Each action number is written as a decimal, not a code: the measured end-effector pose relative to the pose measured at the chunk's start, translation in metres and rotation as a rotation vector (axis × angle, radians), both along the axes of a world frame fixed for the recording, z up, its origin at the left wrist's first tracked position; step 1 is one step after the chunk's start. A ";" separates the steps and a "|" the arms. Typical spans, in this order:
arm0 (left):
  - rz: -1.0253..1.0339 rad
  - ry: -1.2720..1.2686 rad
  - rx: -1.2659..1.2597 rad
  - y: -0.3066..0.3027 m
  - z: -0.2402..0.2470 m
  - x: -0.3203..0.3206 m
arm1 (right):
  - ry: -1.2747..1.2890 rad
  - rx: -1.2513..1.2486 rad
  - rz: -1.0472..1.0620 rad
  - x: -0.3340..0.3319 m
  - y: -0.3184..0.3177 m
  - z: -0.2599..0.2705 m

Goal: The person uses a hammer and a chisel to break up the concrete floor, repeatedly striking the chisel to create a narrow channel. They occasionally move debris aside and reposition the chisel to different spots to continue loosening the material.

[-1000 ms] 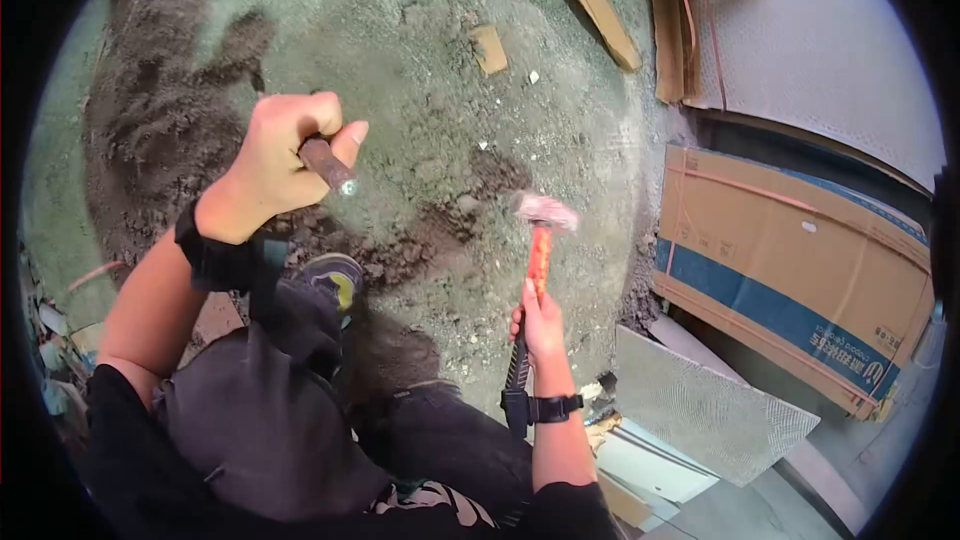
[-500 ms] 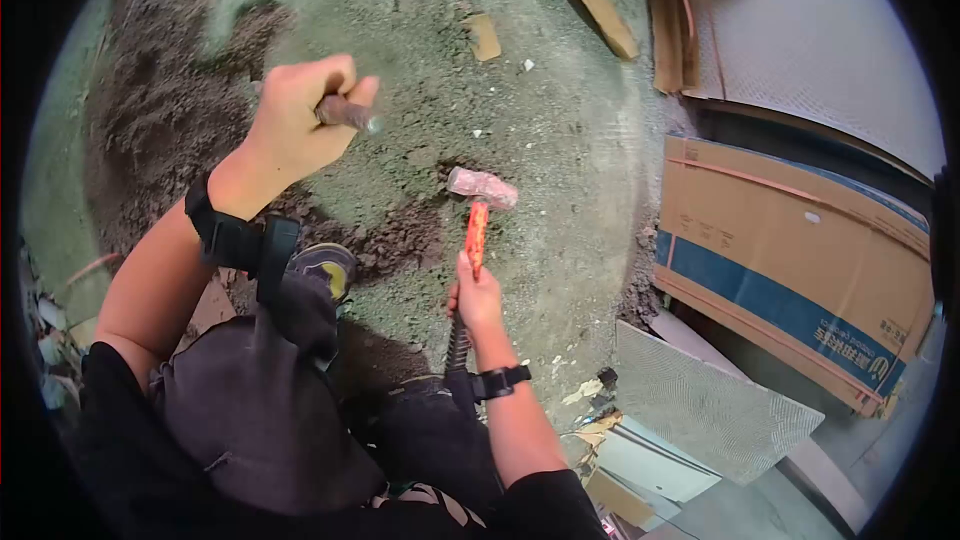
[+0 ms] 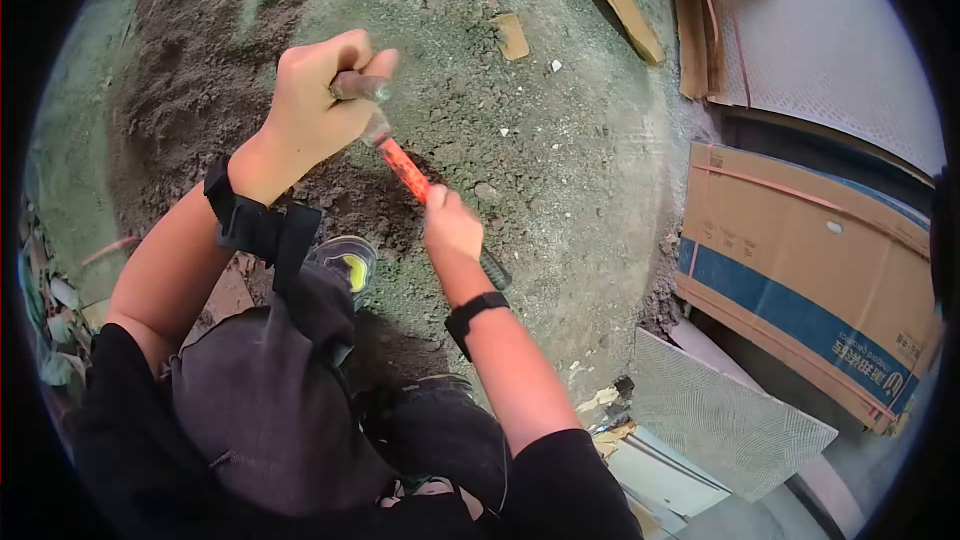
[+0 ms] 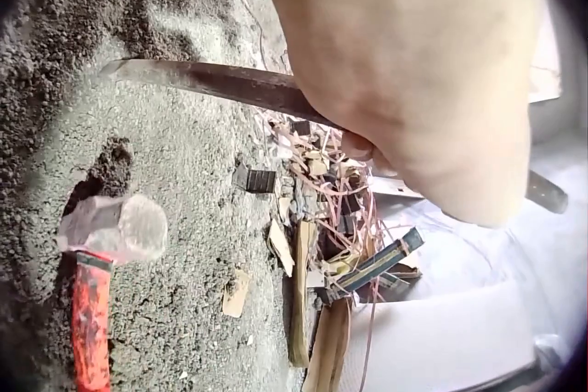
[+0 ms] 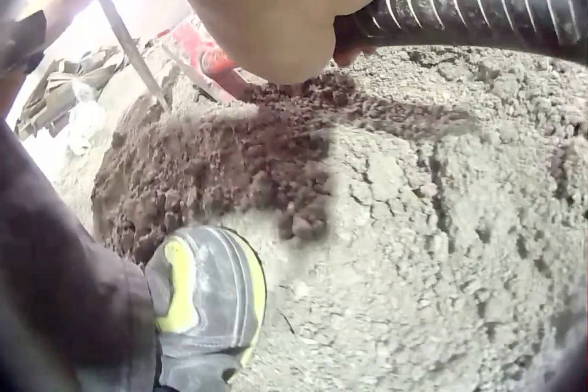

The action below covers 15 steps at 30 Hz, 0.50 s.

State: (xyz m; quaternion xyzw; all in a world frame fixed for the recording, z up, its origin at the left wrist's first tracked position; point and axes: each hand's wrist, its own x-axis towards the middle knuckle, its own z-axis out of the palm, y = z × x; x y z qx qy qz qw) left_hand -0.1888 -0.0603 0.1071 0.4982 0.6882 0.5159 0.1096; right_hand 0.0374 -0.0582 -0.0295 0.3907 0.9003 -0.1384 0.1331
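My left hand [image 3: 312,110] grips a long steel chisel [image 4: 216,81] round its shaft, with its upper end sticking out past the thumb. In the left wrist view the chisel's narrow tip comes down to the loose soil. My right hand [image 3: 452,232] holds a hammer [image 3: 404,170] by its orange and black handle. The hammer's blocky, worn pink head [image 4: 119,227] shows in the left wrist view, apart from the chisel. From the head view it lies just under the chisel's top end, partly blurred. The black ribbed grip [image 5: 469,8] extends behind the right hand.
Dark broken soil [image 3: 190,100] lies at the left, and a shoe [image 3: 345,262] stands close below the hands. To the right are a cardboard box [image 3: 800,270] and a textured panel [image 3: 730,415]. A wooden plank [image 3: 615,0] and scraps lie at the far side.
The right hand has swung the hammer leftward, from out at the right to near the chisel. The left hand has shifted slightly up and right, still gripping the chisel.
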 end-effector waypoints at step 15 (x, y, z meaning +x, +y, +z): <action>-0.341 -0.212 0.026 0.001 0.049 0.023 | -0.473 -0.245 -0.616 0.227 -0.027 0.037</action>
